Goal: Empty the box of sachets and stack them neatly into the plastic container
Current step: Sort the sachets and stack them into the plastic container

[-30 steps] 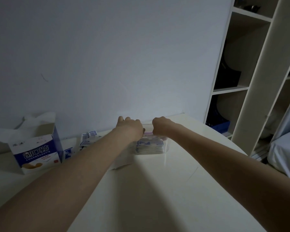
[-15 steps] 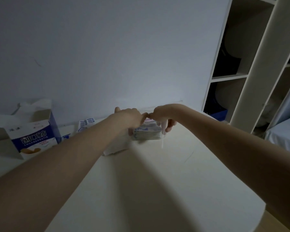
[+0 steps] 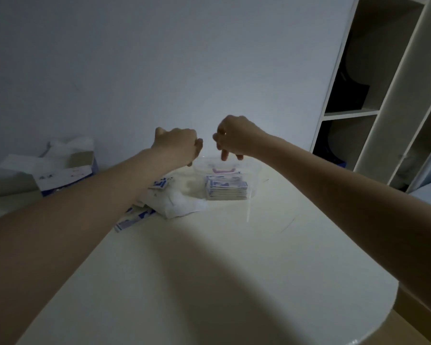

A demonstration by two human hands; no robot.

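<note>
A clear plastic container (image 3: 253,170) stands on the table near the wall, with a neat stack of blue-and-white sachets (image 3: 226,189) inside it. Both hands hover just above it. My left hand (image 3: 177,145) is over its left rim, seen from the back with its fingers curled under and hidden. My right hand (image 3: 234,138) is over the container with its fingers hanging loosely curled, and nothing shows in it. Loose sachets (image 3: 159,183) lie to the container's left, and more sachets (image 3: 132,220) lie under my left forearm. The blue-and-white box (image 3: 65,175) stands open at the far left.
A crumpled white paper (image 3: 182,205) lies between the loose sachets and the container. The white table (image 3: 209,270) has a rounded edge at the lower right. A wall stands directly behind it, and open shelving (image 3: 383,95) rises at the right.
Both hands have lifted off the stack in the container and drawn slightly apart. The camera view has tilted down, showing more of the table.
</note>
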